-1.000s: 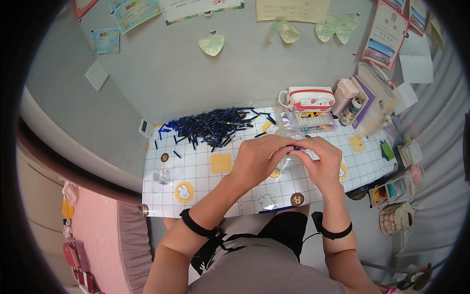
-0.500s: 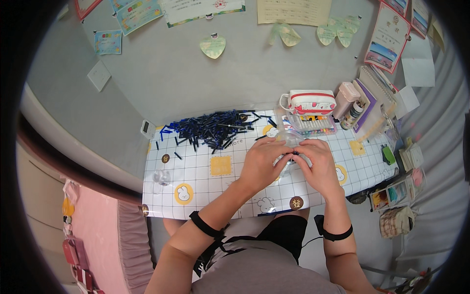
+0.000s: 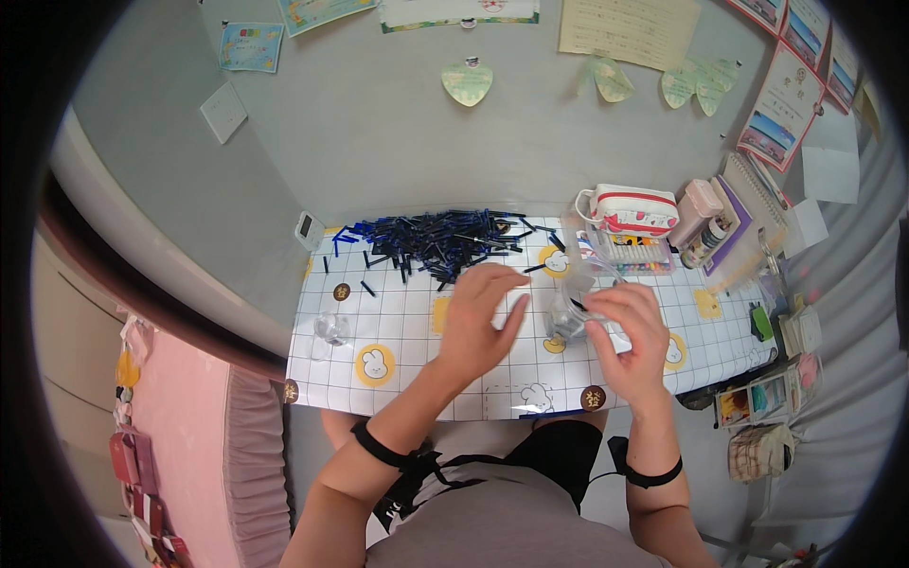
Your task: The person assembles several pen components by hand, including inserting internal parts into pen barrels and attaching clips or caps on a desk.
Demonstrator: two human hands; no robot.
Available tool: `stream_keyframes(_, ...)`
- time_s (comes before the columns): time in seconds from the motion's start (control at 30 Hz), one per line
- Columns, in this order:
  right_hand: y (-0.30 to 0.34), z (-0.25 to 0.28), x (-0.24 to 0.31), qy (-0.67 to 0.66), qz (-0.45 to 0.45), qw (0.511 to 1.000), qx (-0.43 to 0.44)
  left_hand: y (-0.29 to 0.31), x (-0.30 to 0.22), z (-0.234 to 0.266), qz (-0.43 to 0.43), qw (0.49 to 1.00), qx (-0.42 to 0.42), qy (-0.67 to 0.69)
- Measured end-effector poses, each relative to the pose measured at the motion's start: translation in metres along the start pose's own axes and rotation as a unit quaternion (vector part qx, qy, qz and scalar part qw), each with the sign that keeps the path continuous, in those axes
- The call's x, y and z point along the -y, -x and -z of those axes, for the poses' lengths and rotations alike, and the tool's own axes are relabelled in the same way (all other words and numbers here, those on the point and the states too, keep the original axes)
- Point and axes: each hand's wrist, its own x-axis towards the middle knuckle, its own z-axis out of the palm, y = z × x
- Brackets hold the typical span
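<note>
A big heap of small dark blue tubes that look like pen ink cartridges point(image 3: 440, 241) lies at the back left of the table. Just in front of it is my left hand point(image 3: 481, 317), fingers spread, thumb apart, nothing in it. My right hand point(image 3: 630, 327) is over a clear plastic jar point(image 3: 566, 324), pinching a short dark piece, apparently an ink cartridge point(image 3: 578, 305), between thumb and fingers at the jar's mouth. The fingers partly hide the jar's far side.
A small clear cup point(image 3: 331, 328) stands at the table's left. Behind the jar sit a marker box point(image 3: 630, 254) and a white and red pencil case point(image 3: 632, 210). A pink container point(image 3: 699, 201), a small bottle point(image 3: 705, 244) and notebooks point(image 3: 753, 204) line the back right. Grey walls enclose the table.
My hands were together over the jar; now they are apart. The left has moved left toward the heap with its fingers opened, the right stays by the jar. The whole view has shifted.
</note>
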Motion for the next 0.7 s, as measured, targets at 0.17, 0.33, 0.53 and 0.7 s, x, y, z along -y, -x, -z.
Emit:
stream_keyframes(0.17,0.009,-0.048,0.023,-0.08,0.012,0.995,0.06,0.046,0.052,0.042,0.088,0.989,-0.004,-0.121)
stream_keyframes(0.33,0.019,-0.116,0.023,-0.109,-0.053,0.968,0.222,0.101,0.111,0.063,0.237,0.921,0.078,-0.3)
stream_keyframes(0.53,0.013,-0.199,-0.003,0.026,-0.05,0.951,0.304,0.091,0.128,0.067,0.369,0.837,0.178,-0.364)
stream_keyframes(0.7,-0.002,-0.253,-0.013,0.095,0.014,0.948,0.303,0.102,0.158,0.059,0.329,0.848,0.177,-0.377)
